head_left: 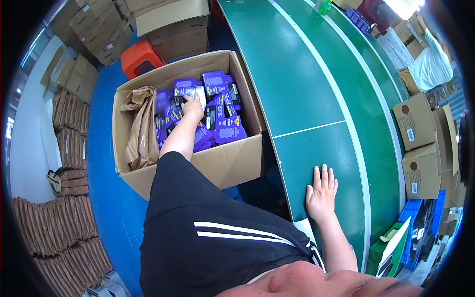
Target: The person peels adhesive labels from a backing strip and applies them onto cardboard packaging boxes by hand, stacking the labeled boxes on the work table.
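A pale-faced flat carton (201, 91) lies in the open brown cardboard box (225, 162), upper centre of the frame; partly covered, its long axis cannot be determined. The left hand (193, 107), forearm angled up and rightward, touches it with partly curled fingers, grip unconfirmed; the right hand (321, 195) rests open, fingers pointing up-frame, on the green tabletop (316, 148).
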Available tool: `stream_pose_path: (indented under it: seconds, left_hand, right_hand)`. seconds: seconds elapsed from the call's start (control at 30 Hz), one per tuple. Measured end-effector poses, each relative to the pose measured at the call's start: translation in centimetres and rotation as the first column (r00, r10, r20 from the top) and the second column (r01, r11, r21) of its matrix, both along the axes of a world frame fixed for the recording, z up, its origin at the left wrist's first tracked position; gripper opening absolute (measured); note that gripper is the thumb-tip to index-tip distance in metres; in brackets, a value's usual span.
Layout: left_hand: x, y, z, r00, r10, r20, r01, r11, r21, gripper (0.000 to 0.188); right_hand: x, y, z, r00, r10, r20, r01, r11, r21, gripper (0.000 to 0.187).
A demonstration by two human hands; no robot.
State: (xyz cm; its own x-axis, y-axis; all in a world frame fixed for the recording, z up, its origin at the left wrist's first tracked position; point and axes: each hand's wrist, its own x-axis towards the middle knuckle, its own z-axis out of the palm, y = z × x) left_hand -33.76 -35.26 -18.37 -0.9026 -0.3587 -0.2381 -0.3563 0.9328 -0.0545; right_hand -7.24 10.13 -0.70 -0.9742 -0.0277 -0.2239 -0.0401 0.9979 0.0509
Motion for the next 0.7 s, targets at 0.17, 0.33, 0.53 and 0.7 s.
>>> stream_pose_path:
  seconds: [0.17,0.33,0.53,0.7]
  left_hand:
    - [-0.6,0.1,0.2,0.999,0.040,-0.007,-0.038,0.989,0.144,0.084]
    - [-0.4,-1.1,2.0,0.998,0.033,0.044,-0.041,0.981,0.191,0.063]
    - [2.7,3.5,13.7,0.911,-0.138,-0.388,0.308,0.854,0.419,0.052]
    - [9.3,16.5,19.7,0.478,-0.409,-0.778,0.869,0.351,0.349,0.048]
  right_hand:
    - [0.1,0.1,-0.2,1.000,0.007,0.004,-0.007,1.000,0.004,0.059]
    - [0.1,-0.1,-0.3,0.997,0.068,-0.047,-0.069,0.998,-0.015,0.059]
    - [2.1,2.1,3.3,0.988,0.130,-0.081,-0.147,0.958,-0.248,0.062]
    - [11.8,3.7,10.8,0.999,-0.044,0.005,0.043,0.942,-0.333,0.059]
